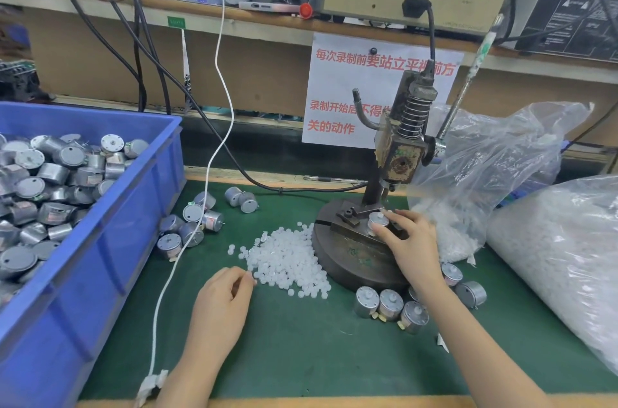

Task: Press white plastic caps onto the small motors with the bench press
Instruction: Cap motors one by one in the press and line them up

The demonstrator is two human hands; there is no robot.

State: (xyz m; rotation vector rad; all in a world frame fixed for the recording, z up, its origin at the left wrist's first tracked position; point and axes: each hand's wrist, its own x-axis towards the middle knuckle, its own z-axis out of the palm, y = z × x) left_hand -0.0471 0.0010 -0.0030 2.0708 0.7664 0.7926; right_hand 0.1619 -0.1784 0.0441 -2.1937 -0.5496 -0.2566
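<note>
— While you're at that station, walk me left to right. What's in the big blue plastic crate [157, 173]?
— Bare silver cylindrical motors [50, 190], heaped. Feed stock, I'd say, parked at the left edge of the green-matted bench [301, 357]. A few loose bare motors [190, 227] lie on the mat just beside the crate, probably staged for the left hand.
— Caps?
— A loose heap of small white plastic caps [287, 257] sits between those loose motors and the press, touching the rim of its base. The left hand [220, 300] is at the heap's near edge with its fingers [234, 277] curled in. Thumb and forefinger look closed on a single cap [250, 275]. It's tiny, so I'm not certain.
— Press?
— Worn grey metal bench press [401, 147] on a round dark base [347, 260]. The ram is clear of the work, and the long lever [468, 83] is raised with no hand on it. One small silver motor [378, 220] stands upright in the fixture under the ram. The right hand [411, 240] has fingers and thumb clamped round its can. My read is that it's seating or steadying the motor.
— Cap on it?
— There's something white on top. Can't tell whether it's a cap or the motor's own boss.
— Output?
— A cluster of white-topped motors [391, 305] sits on the mat just in front of the base, likely finished parts. The clear plastic bags of caps [501, 157] at far right look like refill stock.
— Next?
— My guess: the cap goes on the shaft, then the right hand moves to the lever. Risks are fingers under the ram and a cap that's tilted.
</note>
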